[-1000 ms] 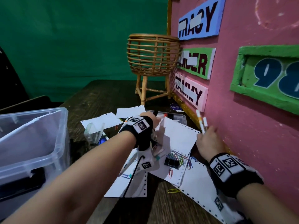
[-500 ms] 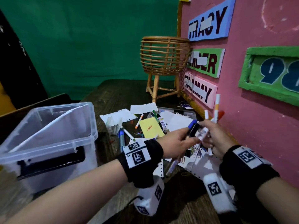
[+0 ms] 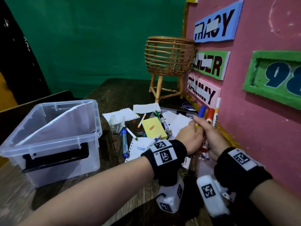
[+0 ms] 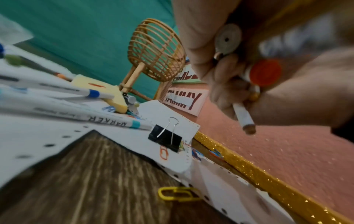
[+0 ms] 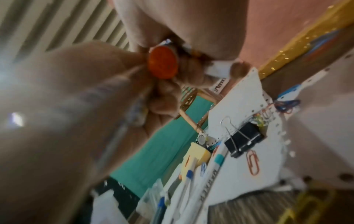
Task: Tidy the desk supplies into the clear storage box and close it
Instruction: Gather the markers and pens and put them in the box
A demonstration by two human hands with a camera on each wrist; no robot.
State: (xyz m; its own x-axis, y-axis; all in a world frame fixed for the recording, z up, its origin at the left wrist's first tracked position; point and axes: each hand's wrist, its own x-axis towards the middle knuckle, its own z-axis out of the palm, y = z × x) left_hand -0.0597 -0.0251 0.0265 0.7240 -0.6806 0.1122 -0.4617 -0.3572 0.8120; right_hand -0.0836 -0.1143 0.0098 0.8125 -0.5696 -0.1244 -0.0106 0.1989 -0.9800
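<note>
The clear storage box (image 3: 53, 144) stands open at the left of the desk, a white sheet leaning inside it. My two hands meet near the pink wall, above the scattered supplies. My left hand (image 3: 189, 136) grips a blue-capped marker (image 3: 202, 112), whose grey butt end (image 4: 227, 39) shows in the left wrist view. My right hand (image 3: 211, 136) grips a bundle of markers: an orange-capped one (image 3: 211, 115), its round end (image 4: 265, 72) facing the left wrist camera, a white one (image 3: 217, 108) and a thin white pen (image 4: 243, 116).
On the desk lie a yellow sticky-note pad (image 3: 154, 128), loose markers (image 3: 125, 144), perforated paper sheets (image 3: 145, 107), a black binder clip (image 4: 164, 137) and coloured paper clips (image 4: 178, 195). A wicker basket on a stand (image 3: 169, 57) is behind them. The pink wall (image 3: 260, 136) is close on the right.
Both hands have lifted off the desk and come together. My left hand picked up the blue-capped marker and brought it against the bundle in my right hand. The view turned left, showing the box.
</note>
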